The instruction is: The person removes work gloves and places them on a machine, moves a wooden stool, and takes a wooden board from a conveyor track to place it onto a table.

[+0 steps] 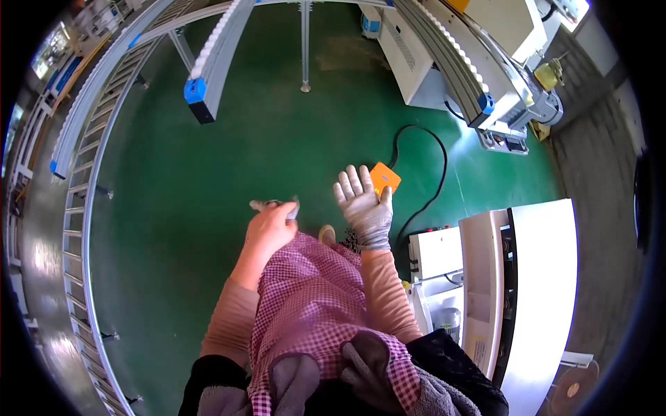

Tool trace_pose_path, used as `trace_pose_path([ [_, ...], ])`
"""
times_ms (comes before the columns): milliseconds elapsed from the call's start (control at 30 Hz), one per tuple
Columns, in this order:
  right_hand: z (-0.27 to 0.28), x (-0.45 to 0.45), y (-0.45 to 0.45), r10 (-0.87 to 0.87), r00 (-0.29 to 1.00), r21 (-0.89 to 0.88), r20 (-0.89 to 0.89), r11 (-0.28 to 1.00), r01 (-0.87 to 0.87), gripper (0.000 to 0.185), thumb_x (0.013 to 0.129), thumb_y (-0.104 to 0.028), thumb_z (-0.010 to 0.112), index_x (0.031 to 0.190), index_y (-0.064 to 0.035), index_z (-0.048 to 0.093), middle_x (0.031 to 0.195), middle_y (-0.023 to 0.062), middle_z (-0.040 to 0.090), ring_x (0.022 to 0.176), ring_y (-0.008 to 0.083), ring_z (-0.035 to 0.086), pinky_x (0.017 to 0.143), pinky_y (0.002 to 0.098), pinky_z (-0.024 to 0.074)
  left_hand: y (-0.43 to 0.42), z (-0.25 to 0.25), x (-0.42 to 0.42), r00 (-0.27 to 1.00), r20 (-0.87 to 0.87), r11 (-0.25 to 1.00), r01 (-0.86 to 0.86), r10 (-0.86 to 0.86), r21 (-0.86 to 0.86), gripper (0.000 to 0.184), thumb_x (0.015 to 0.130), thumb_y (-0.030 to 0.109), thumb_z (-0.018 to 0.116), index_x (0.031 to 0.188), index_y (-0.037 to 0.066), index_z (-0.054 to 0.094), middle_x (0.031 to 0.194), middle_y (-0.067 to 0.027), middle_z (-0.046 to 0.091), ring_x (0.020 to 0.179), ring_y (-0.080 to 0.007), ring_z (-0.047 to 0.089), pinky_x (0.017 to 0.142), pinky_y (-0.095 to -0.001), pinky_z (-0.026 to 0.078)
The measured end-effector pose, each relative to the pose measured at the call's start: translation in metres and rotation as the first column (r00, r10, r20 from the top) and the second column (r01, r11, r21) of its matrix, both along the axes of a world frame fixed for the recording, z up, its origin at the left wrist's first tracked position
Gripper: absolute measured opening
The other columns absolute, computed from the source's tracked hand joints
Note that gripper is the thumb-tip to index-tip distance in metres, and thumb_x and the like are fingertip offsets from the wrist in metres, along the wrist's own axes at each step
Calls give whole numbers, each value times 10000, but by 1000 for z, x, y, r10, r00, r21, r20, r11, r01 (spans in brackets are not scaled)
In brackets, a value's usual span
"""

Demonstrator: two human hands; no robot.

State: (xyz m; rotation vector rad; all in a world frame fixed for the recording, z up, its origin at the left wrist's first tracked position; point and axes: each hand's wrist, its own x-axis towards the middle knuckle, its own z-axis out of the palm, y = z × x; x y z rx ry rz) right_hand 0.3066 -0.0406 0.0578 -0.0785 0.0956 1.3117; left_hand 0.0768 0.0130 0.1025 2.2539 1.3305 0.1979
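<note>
The bare left hand [272,225] is curled around a crumpled grey glove [294,209], just left of centre frame. At mid-frame the gloved right hand [364,208] spreads open, palm up, its thumb overlapping an orange box [385,177] on the green floor [208,159].

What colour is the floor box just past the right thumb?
Orange. The box shows best in the head view, partly behind the right hand.

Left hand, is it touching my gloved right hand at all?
Apart: in the head view, green floor shows plainly between the left hand and the open right hand.
</note>
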Motion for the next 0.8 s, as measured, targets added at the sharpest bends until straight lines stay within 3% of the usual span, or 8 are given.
trace_pose_path([
  [67, 9, -12, 2, 22, 999, 16, -32, 1000, -21, 858, 1019, -708, 245, 1597, -74, 276, 1649, 187, 294, 1509, 386, 286, 1225, 562, 241, 8, 2, 12, 935, 352, 973, 125, -51, -192, 489, 924, 333, 717, 1333, 73, 646, 1108, -143, 730, 991, -276, 714, 884, -368, 546],
  [133, 16, -21, 1, 44, 997, 31, -56, 999, -43, 864, 1016, -712, 252, 1594, -71, 284, 1639, 193, 310, 1490, 396, 320, 1217, 574, 259, 4, -26, 32, 766, 618, 957, 11, 179, -291, 504, 970, 382, 695, 1311, 14, 646, 1061, -75, 724, 942, -171, 674, 820, -313, 528],
  [233, 17, -34, -5, 82, 994, 79, -73, 994, -76, 846, 1012, -708, 299, 1561, -66, 356, 1591, 205, 391, 1436, 403, 401, 1196, 582, 300, -7, -9, 40, 540, 631, 698, 109, 557, -708, 524, 1002, 449, 642, 1273, 2, 681, 1154, -62, 718, 1014, -172, 661, 909, -307, 501],
  [400, 5, -45, -8, 184, 971, 155, -150, 975, -161, 795, 1006, -668, 408, 1527, -67, 417, 1553, 220, 442, 1423, 404, 419, 1186, 584, 318, -20, -51, 56, 334, 729, 773, 2, 598, -635, 297, 1008, 280, 685, 1133, 12, 715, 975, 22, 672, 862, -61, 555, 755, -221, 433],
  [567, -2, -67, -2, 262, 963, 85, -70, 963, -256, 746, 988, -535, 578, 1500, -16, 420, 1546, 189, 447, 1470, 367, 349, 1265, 575, 159, -2, -88, 36, -86, 547, 548, -11, 833, -836, 219, 1011, 229, 673, 1091, 28, 713, 925, -5, 685, 829, -97, 608, 686, -270, 495],
  [600, -7, -77, 3, 260, 955, 249, 143, 924, -289, 720, 1002, -497, 571, 1493, 8, 421, 1570, 196, 418, 1496, 373, 305, 1282, 570, 85, 4, -87, 29, -178, 455, 474, 79, 872, -877, 204, 1015, 217, 664, 1096, 34, 706, 905, -8, 680, 820, -105, 616, 654, -283, 505],
  [667, -15, -90, -1, 153, 915, 155, 373, 962, -224, 689, 1010, -467, 569, 1505, -10, 424, 1594, 199, 390, 1506, 394, 283, 1283, 561, 82, 5, -85, 27, -220, 397, 418, 55, 891, -907, 181, 1020, 202, 648, 1103, 48, 696, 903, -14, 678, 804, -120, 623, 602, -293, 502],
  [800, -15, -76, -4, 171, 955, 275, 244, 932, -237, 594, 1086, -417, 428, 1528, -20, 408, 1608, 150, 391, 1505, 308, 318, 1291, 510, 105, -3, -58, 18, 52, 618, 615, 58, 785, -786, 217, 1007, 168, 649, 1184, 48, 684, 1001, -26, 679, 889, -131, 632, 700, -278, 512],
])
